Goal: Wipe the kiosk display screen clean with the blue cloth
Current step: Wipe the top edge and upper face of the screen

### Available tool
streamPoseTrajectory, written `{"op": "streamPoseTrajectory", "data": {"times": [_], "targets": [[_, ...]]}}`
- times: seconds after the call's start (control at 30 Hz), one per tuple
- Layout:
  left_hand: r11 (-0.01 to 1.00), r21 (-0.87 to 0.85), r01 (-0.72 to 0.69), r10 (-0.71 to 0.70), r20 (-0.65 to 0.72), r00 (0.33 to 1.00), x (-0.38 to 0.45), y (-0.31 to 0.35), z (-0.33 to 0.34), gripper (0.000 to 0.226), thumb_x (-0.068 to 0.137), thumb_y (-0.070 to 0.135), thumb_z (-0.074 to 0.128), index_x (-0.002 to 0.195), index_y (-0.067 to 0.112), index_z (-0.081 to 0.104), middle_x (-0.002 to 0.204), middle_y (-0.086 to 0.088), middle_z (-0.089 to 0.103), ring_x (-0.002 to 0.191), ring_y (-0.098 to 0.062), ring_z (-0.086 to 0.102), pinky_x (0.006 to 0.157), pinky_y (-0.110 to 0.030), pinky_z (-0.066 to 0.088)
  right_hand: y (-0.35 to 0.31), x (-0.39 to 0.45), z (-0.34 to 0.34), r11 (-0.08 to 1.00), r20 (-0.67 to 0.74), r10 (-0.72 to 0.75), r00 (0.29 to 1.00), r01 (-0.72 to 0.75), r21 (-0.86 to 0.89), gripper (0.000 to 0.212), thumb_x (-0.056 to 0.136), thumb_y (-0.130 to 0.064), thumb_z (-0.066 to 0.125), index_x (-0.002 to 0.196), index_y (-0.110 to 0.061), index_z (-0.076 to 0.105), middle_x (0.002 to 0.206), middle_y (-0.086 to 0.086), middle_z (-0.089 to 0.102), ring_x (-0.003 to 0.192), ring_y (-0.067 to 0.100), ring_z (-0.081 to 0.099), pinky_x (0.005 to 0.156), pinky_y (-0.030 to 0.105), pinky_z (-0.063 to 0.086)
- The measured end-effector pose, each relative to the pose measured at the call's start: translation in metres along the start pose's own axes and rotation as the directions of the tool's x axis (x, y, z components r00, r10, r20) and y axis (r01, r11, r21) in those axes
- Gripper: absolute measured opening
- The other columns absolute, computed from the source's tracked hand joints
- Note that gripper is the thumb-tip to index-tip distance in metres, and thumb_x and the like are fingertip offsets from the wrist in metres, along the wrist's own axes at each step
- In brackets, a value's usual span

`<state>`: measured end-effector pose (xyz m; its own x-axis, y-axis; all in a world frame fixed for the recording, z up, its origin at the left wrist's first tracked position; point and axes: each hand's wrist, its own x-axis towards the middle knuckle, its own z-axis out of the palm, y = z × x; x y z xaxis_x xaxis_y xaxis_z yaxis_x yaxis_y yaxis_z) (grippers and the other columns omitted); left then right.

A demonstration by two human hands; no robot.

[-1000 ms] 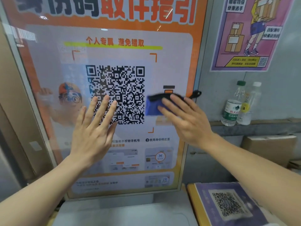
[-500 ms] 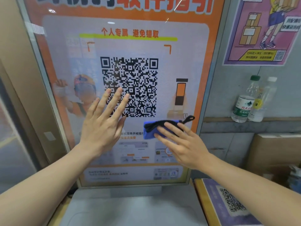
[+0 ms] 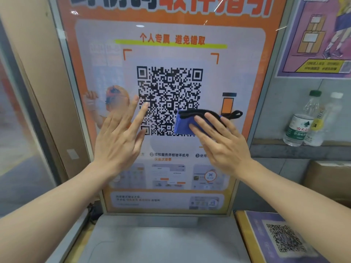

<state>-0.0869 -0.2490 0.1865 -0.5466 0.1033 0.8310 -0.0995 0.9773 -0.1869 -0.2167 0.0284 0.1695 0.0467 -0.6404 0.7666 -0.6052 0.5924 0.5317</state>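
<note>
The kiosk display screen (image 3: 171, 54) stands upright in front of me, with an orange border and a large QR code at its middle. A blue cloth (image 3: 183, 123) with a black edge and loop lies flat against the lower right corner of the QR code. My right hand (image 3: 220, 143) presses the cloth onto the glass with flat, spread fingers. To the left of the QR code, my left hand (image 3: 119, 137) rests open against the screen, fingers apart and empty.
A grey ledge (image 3: 161, 242) juts out below the screen. Two plastic bottles (image 3: 303, 120) stand on a shelf at the right, under a purple poster (image 3: 321, 37). A purple QR placard (image 3: 281, 238) lies at the lower right. A cardboard box (image 3: 328, 177) sits beyond it.
My right hand slid the cloth down the screen's right side, then back up and leftward onto the QR code's lower right corner. My left hand stayed flat on the glass.
</note>
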Motion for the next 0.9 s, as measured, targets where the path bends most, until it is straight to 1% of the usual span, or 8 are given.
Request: {"op": "streamPoseTrajectory", "data": {"times": [0.17,0.3,0.37,0.47,0.6,0.7,0.8,0.9], "targets": [[0.999,0.017,0.043,-0.043,-0.019,0.999,-0.004,-0.012,0.0,0.06,0.103,0.036,0.039,0.156,0.015,0.021,0.164,-0.008,0.014,0.151,-0.027,0.013,0.121,-0.042,0.02,-0.021,0.001,0.009,0.994,-0.016,0.101,0.995,-0.1,0.039,0.058,0.1,-0.02,0.051,0.155,-0.018,0.033,0.162,0.004,0.026,0.151,0.025,0.02,0.123,0.047,0.013],[0.999,0.029,0.034,-0.034,0.002,0.999,-0.007,-0.017,0.002,0.062,0.103,0.036,0.04,0.156,0.014,0.019,0.164,-0.011,0.014,0.152,-0.027,0.011,0.122,-0.043,0.019,-0.045,-0.008,0.015,0.99,0.011,0.119,0.993,-0.119,0.073,0.057,0.1,-0.021,0.052,0.155,-0.018,0.034,0.162,0.003,0.026,0.151,0.025,0.02,0.124,0.046,0.011],[0.999,0.032,0.028,-0.028,-0.005,1.0,-0.007,-0.018,0.003,0.061,0.103,0.035,0.04,0.156,0.014,0.019,0.164,-0.011,0.015,0.151,-0.027,0.011,0.121,-0.045,0.021,-0.057,-0.013,0.017,0.992,0.039,0.091,0.995,-0.094,0.085,0.059,0.099,-0.021,0.054,0.155,-0.018,0.034,0.163,0.003,0.025,0.151,0.025,0.02,0.124,0.045,0.01],[0.999,0.036,0.012,-0.011,-0.028,1.0,-0.008,-0.02,0.002,0.06,0.103,0.034,0.042,0.156,0.013,0.022,0.163,-0.011,0.016,0.151,-0.027,0.013,0.12,-0.046,0.024,-0.071,-0.021,0.02,0.995,0.099,0.017,0.995,-0.026,0.092,0.06,0.099,-0.023,0.051,0.155,-0.019,0.032,0.164,0.002,0.021,0.152,0.024,0.018,0.125,0.044,0.007],[0.998,0.042,-0.036,0.038,-0.046,0.998,-0.007,-0.025,0.002,0.058,0.103,0.032,0.042,0.156,0.014,0.024,0.163,-0.011,0.018,0.151,-0.027,0.015,0.12,-0.045,0.025,-0.074,-0.025,0.018,0.987,0.154,-0.131,0.979,0.114,0.114,0.06,0.097,-0.02,0.053,0.155,-0.019,0.034,0.162,0.001,0.026,0.151,0.021,0.02,0.124,0.042,0.015],[0.999,0.03,-0.015,0.016,-0.051,0.999,-0.008,-0.031,0.001,0.056,0.104,0.034,0.038,0.156,0.017,0.025,0.163,-0.01,0.019,0.151,-0.026,0.017,0.119,-0.046,0.026,-0.062,-0.016,0.012,0.983,0.15,-0.174,0.973,0.162,0.089,0.059,0.096,-0.017,0.053,0.153,-0.019,0.036,0.161,0.0,0.029,0.15,0.019,0.023,0.123,0.04,0.018],[1.0,0.025,-0.01,0.011,-0.042,0.999,-0.009,-0.041,-0.001,0.057,0.103,0.037,0.034,0.156,0.018,0.024,0.163,-0.008,0.018,0.151,-0.024,0.014,0.119,-0.047,0.025,-0.051,0.003,0.006,0.989,0.118,-0.138,0.983,0.131,0.069,0.059,0.097,-0.017,0.055,0.153,-0.019,0.037,0.16,0.0,0.03,0.149,0.02,0.025,0.122,0.04,0.02],[0.999,0.025,-0.033,0.033,-0.03,0.999,-0.008,-0.047,-0.001,0.058,0.103,0.037,0.035,0.156,0.02,0.022,0.164,-0.007,0.016,0.152,-0.023,0.013,0.12,-0.043,0.021,-0.043,0.033,0.004,0.999,0.04,-0.018,0.999,0.017,0.039,0.059,0.097,-0.017,0.055,0.153,-0.018,0.037,0.161,0.002,0.029,0.15,0.021,0.023,0.123,0.041,0.017]]}}
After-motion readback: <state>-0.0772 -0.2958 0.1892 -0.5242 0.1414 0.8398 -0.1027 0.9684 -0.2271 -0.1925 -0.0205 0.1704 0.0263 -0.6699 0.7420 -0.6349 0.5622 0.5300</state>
